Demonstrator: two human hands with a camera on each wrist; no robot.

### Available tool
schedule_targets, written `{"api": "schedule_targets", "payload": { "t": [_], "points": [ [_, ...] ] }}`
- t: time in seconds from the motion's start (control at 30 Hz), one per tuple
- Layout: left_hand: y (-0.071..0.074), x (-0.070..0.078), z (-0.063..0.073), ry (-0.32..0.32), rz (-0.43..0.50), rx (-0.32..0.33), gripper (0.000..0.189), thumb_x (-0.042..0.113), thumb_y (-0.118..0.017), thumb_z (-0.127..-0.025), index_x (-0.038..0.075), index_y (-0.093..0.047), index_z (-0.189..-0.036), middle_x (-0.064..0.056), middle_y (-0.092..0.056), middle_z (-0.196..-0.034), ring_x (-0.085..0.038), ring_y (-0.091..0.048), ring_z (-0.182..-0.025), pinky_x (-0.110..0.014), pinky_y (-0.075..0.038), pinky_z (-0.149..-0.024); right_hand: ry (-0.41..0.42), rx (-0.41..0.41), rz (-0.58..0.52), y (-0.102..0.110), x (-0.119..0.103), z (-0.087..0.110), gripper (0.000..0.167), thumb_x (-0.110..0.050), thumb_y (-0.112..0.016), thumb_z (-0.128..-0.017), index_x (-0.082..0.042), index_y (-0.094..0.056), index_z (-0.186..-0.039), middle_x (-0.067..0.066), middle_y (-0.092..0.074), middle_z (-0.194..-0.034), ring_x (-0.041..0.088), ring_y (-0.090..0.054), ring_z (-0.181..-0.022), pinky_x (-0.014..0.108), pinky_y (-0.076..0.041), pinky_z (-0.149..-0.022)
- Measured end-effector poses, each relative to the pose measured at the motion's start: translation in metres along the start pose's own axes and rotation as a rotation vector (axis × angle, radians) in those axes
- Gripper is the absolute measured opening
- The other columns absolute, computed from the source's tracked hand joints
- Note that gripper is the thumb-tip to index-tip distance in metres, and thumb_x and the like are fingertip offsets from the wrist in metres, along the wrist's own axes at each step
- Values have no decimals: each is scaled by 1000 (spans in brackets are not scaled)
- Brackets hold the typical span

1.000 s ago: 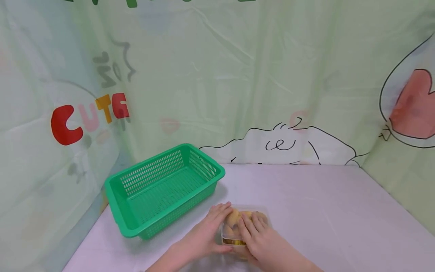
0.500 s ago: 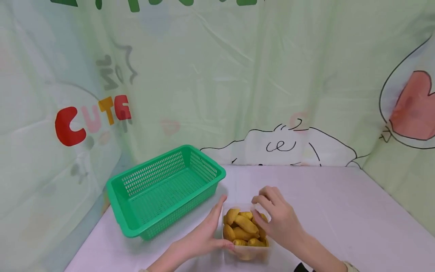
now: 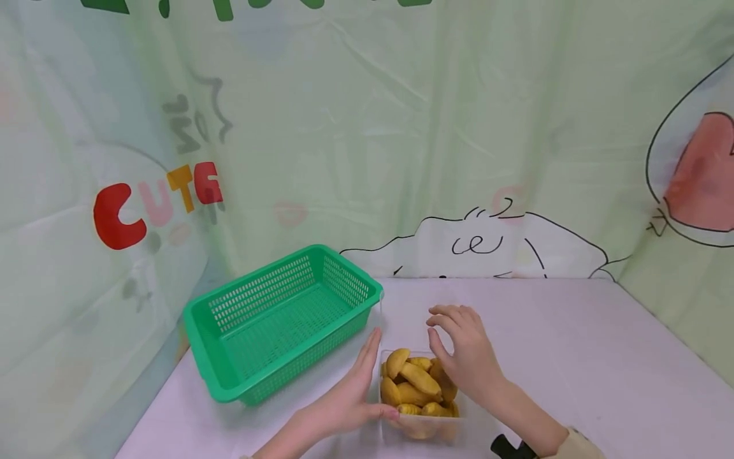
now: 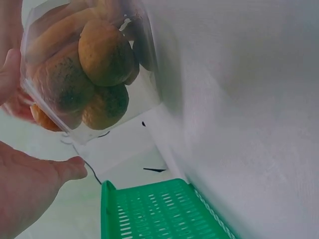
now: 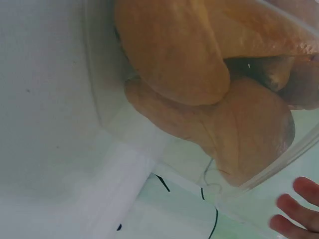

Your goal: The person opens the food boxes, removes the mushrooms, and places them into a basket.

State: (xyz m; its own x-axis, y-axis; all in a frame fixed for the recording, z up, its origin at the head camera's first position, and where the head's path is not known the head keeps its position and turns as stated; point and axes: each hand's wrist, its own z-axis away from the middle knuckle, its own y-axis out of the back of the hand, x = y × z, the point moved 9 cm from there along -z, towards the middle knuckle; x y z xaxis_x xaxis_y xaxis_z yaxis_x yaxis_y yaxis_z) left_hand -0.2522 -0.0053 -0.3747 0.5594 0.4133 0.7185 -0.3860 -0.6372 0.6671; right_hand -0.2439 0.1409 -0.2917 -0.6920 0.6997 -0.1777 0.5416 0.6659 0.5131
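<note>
A clear plastic box (image 3: 421,431) full of yellow-brown mushrooms (image 3: 420,380) stands on the table, its contents uncovered from above. My left hand (image 3: 350,395) is at the box's left side, fingers straight and pointing away, thumb near the front rim. In the left wrist view its thumb (image 4: 72,169) stretches out below the box. Above the box's back right corner hovers my right hand (image 3: 467,357), fingers bent, with a gap between thumb and fingertips. Only a few of its fingertips (image 5: 294,214) show in the right wrist view. A clear lid is too faint to make out.
A green plastic basket (image 3: 281,373) with slotted sides stands at the left, behind the left hand. A printed curtain (image 3: 373,140) hangs along the back and both sides of the pale table (image 3: 545,357). A black object (image 3: 510,447) shows by the right wrist.
At first both hands lay on the box, which had a translucent cover over the mushrooms. The right hand has lifted up and away, and the mushrooms are now bare. The left hand stays alongside.
</note>
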Motion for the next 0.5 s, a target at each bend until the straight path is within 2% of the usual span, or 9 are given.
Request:
{"api": "schedule_targets", "payload": {
  "t": [0.13, 0.3, 0.4, 0.5],
  "points": [
    [-2, -3, 0, 19, -66, -32, 103, 45, -67, -78, 2, -3, -147, -10, 10, -152, -32, -4, -137, -48, -19, -107, -152, -119, -64, -7, 15, 8, 8, 3, -62, -82, -1, -68, -86, 12, -67, -94, 30, -60, -90, 56, -37, -93],
    [-5, -10, 2, 63, -97, -66, 98, 50, -64, -81, -3, -13, -146, -10, 10, -153, -33, -4, -137, -49, -21, -107, -324, -288, -99, -19, 27, 18, 13, -6, -59, -90, 1, -69, -93, 9, -68, -92, 31, -61, -92, 57, -38, -94],
    [-5, -12, 3, 83, -95, -76, 98, 52, -63, -80, -2, -14, -146, -9, 9, -153, -33, -4, -137, -50, -20, -107, -383, -353, -93, -24, 30, 25, 18, -11, -57, -92, 2, -69, -96, 9, -69, -94, 35, -60, -98, 56, -39, -93],
    [-4, -14, 3, 95, -101, -80, 99, 54, -63, -80, -1, -13, -146, -7, 8, -153, -32, -5, -137, -50, -20, -107, -387, -372, -97, -26, 30, 29, 17, -11, -57, -92, 1, -69, -98, 10, -69, -95, 36, -59, -100, 57, -39, -93]
  ]
}}
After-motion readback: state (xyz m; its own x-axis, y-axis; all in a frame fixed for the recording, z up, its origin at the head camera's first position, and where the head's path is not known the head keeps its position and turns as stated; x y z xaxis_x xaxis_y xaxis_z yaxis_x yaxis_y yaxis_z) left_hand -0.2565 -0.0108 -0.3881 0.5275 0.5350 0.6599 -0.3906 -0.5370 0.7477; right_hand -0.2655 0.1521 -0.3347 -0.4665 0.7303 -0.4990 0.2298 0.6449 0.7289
